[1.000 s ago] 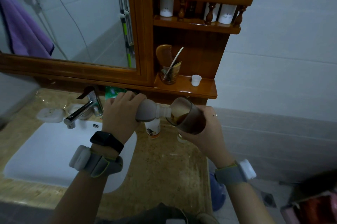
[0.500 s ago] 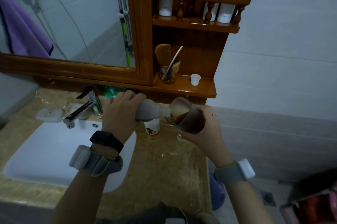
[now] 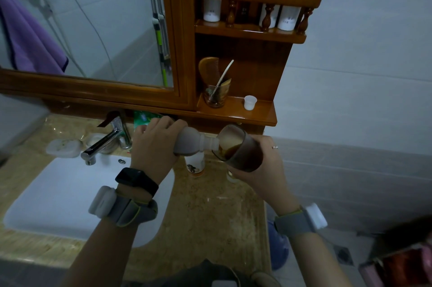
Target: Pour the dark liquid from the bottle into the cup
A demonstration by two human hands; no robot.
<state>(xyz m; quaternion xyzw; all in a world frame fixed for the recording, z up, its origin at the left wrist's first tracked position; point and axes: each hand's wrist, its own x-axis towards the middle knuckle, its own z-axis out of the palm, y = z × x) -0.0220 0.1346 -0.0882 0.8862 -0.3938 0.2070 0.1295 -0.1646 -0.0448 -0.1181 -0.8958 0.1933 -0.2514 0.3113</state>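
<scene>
My left hand (image 3: 154, 144) grips a frosted plastic bottle (image 3: 191, 144), which lies tipped on its side with its white neck at the rim of the cup. My right hand (image 3: 264, 167) holds a translucent dark cup (image 3: 243, 153), tilted toward the bottle. Dark liquid pools in the lower part of the cup. Both are held above the beige marble counter (image 3: 210, 212), in front of the wooden shelf.
A white sink (image 3: 60, 193) with a chrome tap (image 3: 105, 141) lies to the left. A small white container (image 3: 195, 165) stands on the counter under the bottle. The wooden shelf (image 3: 236, 113) behind holds a glass with a comb and a small white cap (image 3: 249, 102).
Both hands, the bottle and the cup have kept almost the same pose. The dark liquid in the cup looks much the same.
</scene>
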